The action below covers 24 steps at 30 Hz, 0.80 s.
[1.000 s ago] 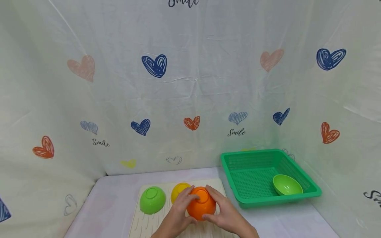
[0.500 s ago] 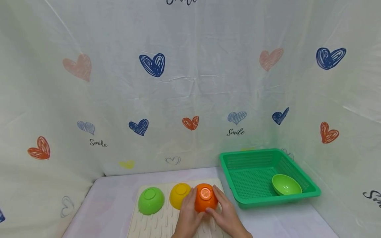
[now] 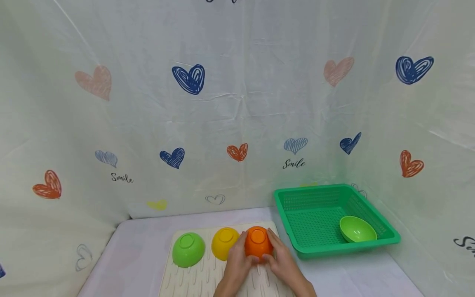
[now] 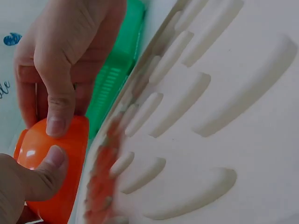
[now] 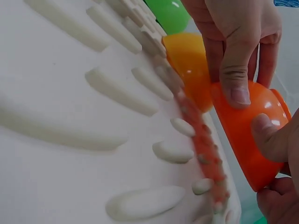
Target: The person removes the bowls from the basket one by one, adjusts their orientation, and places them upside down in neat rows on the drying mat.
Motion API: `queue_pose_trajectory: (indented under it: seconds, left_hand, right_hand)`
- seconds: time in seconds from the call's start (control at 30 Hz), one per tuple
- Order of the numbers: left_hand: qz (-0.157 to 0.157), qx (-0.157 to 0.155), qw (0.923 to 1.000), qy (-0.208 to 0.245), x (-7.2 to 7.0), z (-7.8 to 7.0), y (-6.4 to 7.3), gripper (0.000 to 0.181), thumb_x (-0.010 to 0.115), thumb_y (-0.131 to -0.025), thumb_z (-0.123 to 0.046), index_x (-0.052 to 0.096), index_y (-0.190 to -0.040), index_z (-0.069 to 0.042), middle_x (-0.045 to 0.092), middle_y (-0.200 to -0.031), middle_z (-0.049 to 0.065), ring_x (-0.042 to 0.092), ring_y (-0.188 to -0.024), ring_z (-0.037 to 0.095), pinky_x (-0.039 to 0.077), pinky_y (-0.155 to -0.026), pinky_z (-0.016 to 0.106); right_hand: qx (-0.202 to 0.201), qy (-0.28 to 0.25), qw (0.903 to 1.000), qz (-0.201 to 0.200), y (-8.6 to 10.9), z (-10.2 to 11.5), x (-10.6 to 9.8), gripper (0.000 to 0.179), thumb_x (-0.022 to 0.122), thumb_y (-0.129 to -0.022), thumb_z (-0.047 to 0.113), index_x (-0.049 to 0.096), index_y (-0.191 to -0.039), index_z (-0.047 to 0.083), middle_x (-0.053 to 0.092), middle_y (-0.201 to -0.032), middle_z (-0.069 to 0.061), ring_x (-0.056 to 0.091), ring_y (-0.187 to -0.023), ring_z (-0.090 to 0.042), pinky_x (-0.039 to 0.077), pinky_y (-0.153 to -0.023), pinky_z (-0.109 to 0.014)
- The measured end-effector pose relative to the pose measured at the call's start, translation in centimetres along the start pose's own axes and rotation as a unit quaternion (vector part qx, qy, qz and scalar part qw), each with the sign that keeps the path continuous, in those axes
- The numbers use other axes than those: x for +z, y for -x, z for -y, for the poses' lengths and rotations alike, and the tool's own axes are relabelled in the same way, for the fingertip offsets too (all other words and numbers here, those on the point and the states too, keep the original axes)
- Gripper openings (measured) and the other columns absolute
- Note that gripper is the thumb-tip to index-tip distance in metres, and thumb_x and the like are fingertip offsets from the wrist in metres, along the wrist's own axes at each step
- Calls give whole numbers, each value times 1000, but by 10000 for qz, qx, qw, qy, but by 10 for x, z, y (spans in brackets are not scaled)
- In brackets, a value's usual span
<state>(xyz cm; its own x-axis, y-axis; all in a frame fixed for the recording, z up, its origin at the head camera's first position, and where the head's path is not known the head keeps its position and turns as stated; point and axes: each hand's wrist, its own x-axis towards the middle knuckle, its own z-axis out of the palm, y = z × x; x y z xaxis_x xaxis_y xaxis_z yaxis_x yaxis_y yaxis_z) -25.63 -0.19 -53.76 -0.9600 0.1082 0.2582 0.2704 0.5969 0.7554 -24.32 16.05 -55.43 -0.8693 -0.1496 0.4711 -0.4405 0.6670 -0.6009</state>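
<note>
Orange bowl [image 3: 258, 246] — glossy, upside down.

Evenly lit head view, dimmer wrist views, white glints on the orange bowl [image 5: 240, 133]

My head view looks forward and down over the worktop [image 3: 107, 260]; my wrist views look in close from opposite sides, sharing the orange bowl [image 3: 258, 244].
</note>
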Motion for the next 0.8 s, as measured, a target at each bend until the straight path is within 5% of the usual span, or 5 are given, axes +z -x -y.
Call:
queue_pose_trajectory:
  seconds: [0.13, 0.4, 0.8]
  left_hand:
    - [-80, -197, 9996, -200, 10, -1, -8, 78, 85, -63, 4, 52, -134, 1, 56, -135, 22, 54, -125, 34, 46, -100, 47]
    - [-27, -306, 9989, -343, 22, -4, -19, 77, 84, -65, 4, 52, -134, 1, 54, -136, 24, 54, -124, 36, 46, -100, 48]
    - [-61, -101, 9992, -383, 34, 5, -26, 78, 84, -64, 5, 50, -134, 5, 55, -134, 26, 55, -123, 37, 46, -100, 49]
  right_hand:
    - [229, -130, 9995, 164, -4, -9, 3, 72, 75, -79, 8, 41, -140, -10, 41, -147, -24, 41, -136, -35, 28, -110, -25]
    - [465, -225, 9985, 200, -10, -19, 7, 72, 74, -79, 2, 39, -140, -12, 37, -148, -27, 37, -138, -37, 31, -107, -46]
    - [798, -593, 9945, 332, -16, -26, 10, 71, 70, -81, -5, 34, -142, -13, 32, -150, -29, 32, -140, -40, 29, -108, -50]
